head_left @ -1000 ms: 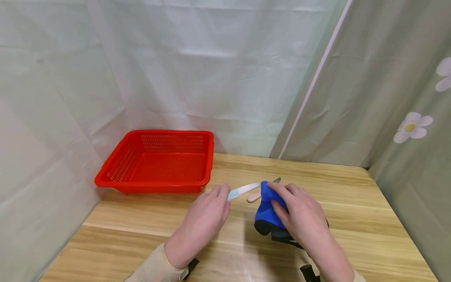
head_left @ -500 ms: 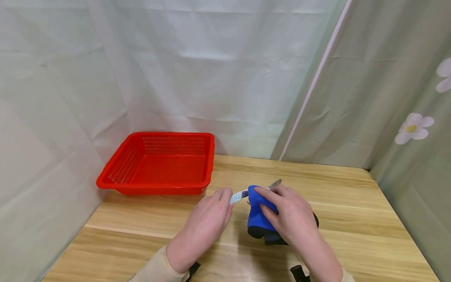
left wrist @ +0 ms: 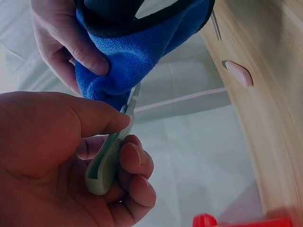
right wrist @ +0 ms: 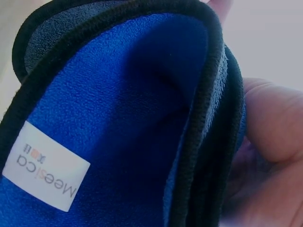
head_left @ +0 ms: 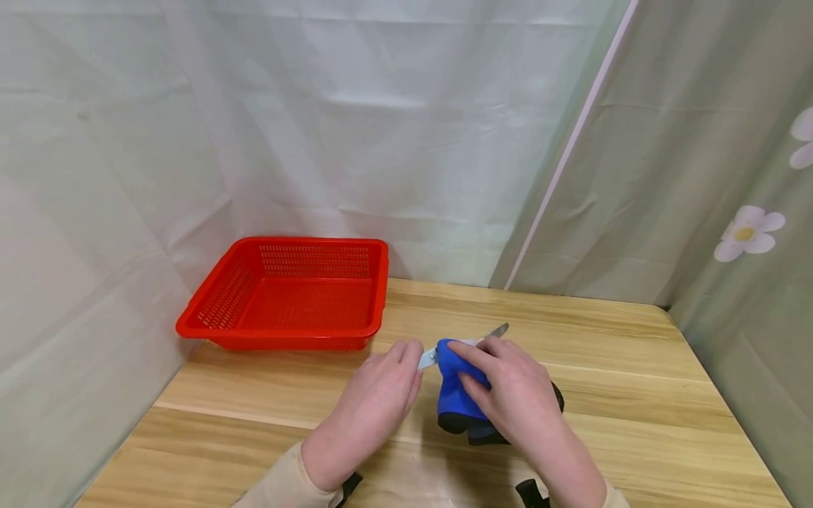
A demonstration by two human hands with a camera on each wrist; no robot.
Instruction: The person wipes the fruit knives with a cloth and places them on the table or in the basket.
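Observation:
A folding knife (head_left: 428,358) with a pale blue-green handle is gripped in my left hand (head_left: 377,388); in the left wrist view the thumb and curled fingers pinch its handle (left wrist: 102,165). A blue cloth (head_left: 456,388) with black edging and a grey reverse is pinched in my right hand (head_left: 517,384). The cloth's upper end is folded over the knife's blade, hiding most of it. Behind the right hand a second knife (head_left: 500,330) lies on the table, its blade tip showing. Its pink handle (left wrist: 239,74) appears in the left wrist view.
A red perforated plastic basket (head_left: 311,303) stands at the back left of the wooden table (head_left: 622,367). Pale curtains (head_left: 356,141) hang along the back and both sides. A white label (right wrist: 45,165) is sewn on the cloth.
My right hand has moved left with the cloth, which now covers the blade that was bare a second ago. The left hand has barely moved. The pink handle is now hidden in the head view.

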